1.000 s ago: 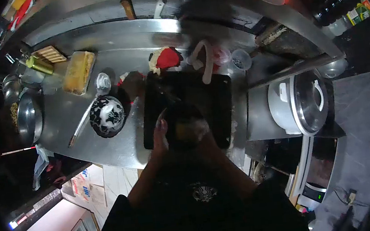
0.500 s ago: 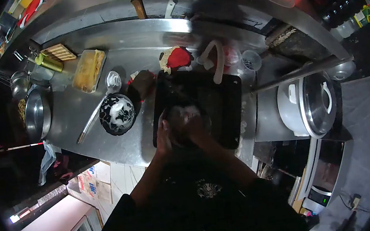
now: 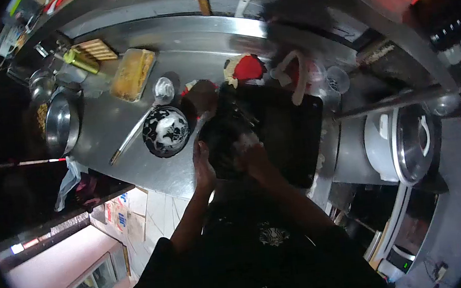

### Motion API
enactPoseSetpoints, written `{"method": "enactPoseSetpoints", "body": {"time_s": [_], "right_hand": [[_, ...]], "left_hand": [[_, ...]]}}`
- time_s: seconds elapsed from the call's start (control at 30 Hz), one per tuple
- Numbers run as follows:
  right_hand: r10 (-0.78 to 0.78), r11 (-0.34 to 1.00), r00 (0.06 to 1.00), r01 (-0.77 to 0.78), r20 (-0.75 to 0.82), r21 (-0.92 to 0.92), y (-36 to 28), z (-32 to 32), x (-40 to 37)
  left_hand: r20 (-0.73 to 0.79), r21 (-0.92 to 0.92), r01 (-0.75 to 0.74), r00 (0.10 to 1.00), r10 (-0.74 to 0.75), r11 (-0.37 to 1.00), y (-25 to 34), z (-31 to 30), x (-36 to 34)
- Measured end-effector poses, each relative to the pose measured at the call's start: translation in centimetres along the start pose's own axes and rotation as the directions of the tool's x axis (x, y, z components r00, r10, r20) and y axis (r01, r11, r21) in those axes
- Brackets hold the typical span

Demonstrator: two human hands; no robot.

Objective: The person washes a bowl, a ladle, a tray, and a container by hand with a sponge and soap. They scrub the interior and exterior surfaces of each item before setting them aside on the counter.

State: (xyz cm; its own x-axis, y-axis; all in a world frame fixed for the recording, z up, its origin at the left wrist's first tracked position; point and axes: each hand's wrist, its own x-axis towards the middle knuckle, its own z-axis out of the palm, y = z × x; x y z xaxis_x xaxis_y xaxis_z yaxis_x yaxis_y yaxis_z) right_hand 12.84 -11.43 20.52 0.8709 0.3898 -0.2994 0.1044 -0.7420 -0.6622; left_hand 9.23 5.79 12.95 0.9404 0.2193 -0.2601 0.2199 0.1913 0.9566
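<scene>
A dark round bowl (image 3: 220, 144), its outline hard to make out in the shadow, is at the left side of the black sink (image 3: 296, 131). My left hand (image 3: 204, 168) holds its left rim, the fingers upright along the side. Over the inside of the bowl is my right hand (image 3: 250, 148), suds on its fingers, which look curled; anything inside them is hidden. On the counter just left of the sink stands a black bowl of white foam (image 3: 166, 131). Behind it lies a long-handled ladle (image 3: 163, 90) with foam in its head.
A curved faucet (image 3: 299, 77) rises behind the sink, beside a red and cream cloth (image 3: 248, 68) and a clear cup (image 3: 337, 79). At left are a food container (image 3: 133, 74) and a metal basin (image 3: 61, 123). A white lidded cooker (image 3: 396, 143) stands at right.
The bowl and both hands have shifted left within the sink, and the bowl's inside looks darker. My head view has turned, so the counter things appear further right.
</scene>
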Motion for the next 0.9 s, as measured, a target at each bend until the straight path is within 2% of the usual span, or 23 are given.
{"method": "enactPoseSetpoints", "body": {"time_s": [0.07, 0.13, 0.2, 0.27, 0.3, 0.33, 0.4, 0.43, 0.5, 0.57, 0.6, 0.63, 0.67, 0.7, 0.77, 0.8, 0.83, 0.9], "right_hand": [[0.083, 0.995, 0.974, -0.092, 0.210, 0.035, -3.3, -2.2, -1.1], [-0.004, 0.972, 0.964, -0.058, 0.267, 0.226, -2.9, 0.1, -1.5], [-0.268, 0.841, 0.961, 0.199, 0.068, 0.503, 1.0, 6.0, 0.5], [-0.412, 0.814, 0.910, 0.393, -0.052, 0.428, 1.0, 5.8, 1.0], [-0.476, 0.790, 0.873, 0.479, -0.108, 0.383, 1.1, 5.7, 1.1], [-0.436, 0.793, 0.894, 0.437, -0.105, 0.424, 0.3, 4.5, 0.8], [-0.351, 0.798, 0.932, 0.346, -0.087, 0.494, -0.5, 1.9, -0.6], [-0.261, 0.741, 0.960, 0.266, -0.101, 0.616, -0.1, 1.2, -1.4], [-0.078, 0.554, 0.993, 0.115, -0.086, 0.824, 1.1, 0.4, -3.1], [0.026, 0.725, 0.983, 0.107, -0.182, 0.680, 3.6, -0.2, -4.3], [0.067, 0.798, 0.969, 0.091, -0.237, 0.595, 5.0, -0.3, -4.8], [-0.083, 0.920, 0.915, 0.222, -0.394, 0.323, 6.8, 0.0, -5.4], [-0.266, 0.951, 0.830, 0.310, -0.490, 0.010, 9.1, 0.8, -6.0], [-0.460, 0.887, 0.723, 0.345, -0.516, -0.308, 11.4, 1.8, -6.7], [-0.307, 0.944, 0.781, 0.176, -0.544, -0.281, 16.0, 4.7, -8.8], [-0.226, 0.960, 0.799, 0.087, -0.557, -0.265, 17.3, 5.5, -9.9], [-0.136, 0.970, 0.849, 0.008, -0.511, -0.245, 17.5, 5.3, -10.7], [0.048, 0.964, 0.913, -0.148, -0.406, -0.219, 17.9, 4.7, -12.0]], "left_hand": [[-0.116, -0.070, -0.025, 0.993, 0.016, 0.997, -0.8, -0.7, 0.8], [-0.147, -0.018, 0.036, 0.988, -0.039, 0.999, 1.8, 0.5, -0.1], [-0.164, 0.014, 0.042, 0.986, -0.039, 0.999, 3.5, 0.7, -0.6], [-0.168, 0.031, -0.003, 0.986, 0.009, 1.000, 4.2, -0.3, -0.8], [-0.218, 0.036, -0.086, 0.972, 0.092, 0.996, 3.5, -1.0, -0.8], [-0.264, 0.045, -0.164, 0.949, 0.170, 0.985, 2.8, -1.7, -0.7], [-0.322, -0.085, -0.222, 0.929, 0.184, 0.971, 2.0, -3.5, -0.2], [-0.331, -0.221, -0.199, 0.936, 0.119, 0.955, 2.3, -5.0, 0.3], [-0.278, -0.303, -0.043, 0.959, -0.045, 0.952, -0.9, -11.4, 2.0], [-0.424, -0.304, -0.163, 0.906, 0.020, 0.939, -0.2, -12.8, 2.3], [-0.442, -0.205, -0.169, 0.895, 0.063, 0.964, -1.1, -15.0, 3.1], [-0.454, -0.103, -0.175, 0.884, 0.110, 0.979, -3.0, -17.8, 4.3], [-0.462, 0.000, -0.181, 0.872, 0.161, 0.983, -4.0, -19.4, 5.2], [-0.476, 0.081, -0.155, 0.862, 0.175, 0.985, -3.8, -19.8, 5.4], [-0.491, 0.241, -0.095, 0.846, 0.206, 0.966, -1.9, -19.5, 5.9], [-0.548, 0.266, -0.022, 0.819, 0.170, 0.964, -0.2, -18.4, 5.8], [-0.516, 0.436, -0.006, 0.818, 0.256, 0.900, -0.2, -18.5, 5.8], [-0.410, 0.727, 0.021, 0.816, 0.409, 0.686, 0.1, -19.1, 5.6]]}}
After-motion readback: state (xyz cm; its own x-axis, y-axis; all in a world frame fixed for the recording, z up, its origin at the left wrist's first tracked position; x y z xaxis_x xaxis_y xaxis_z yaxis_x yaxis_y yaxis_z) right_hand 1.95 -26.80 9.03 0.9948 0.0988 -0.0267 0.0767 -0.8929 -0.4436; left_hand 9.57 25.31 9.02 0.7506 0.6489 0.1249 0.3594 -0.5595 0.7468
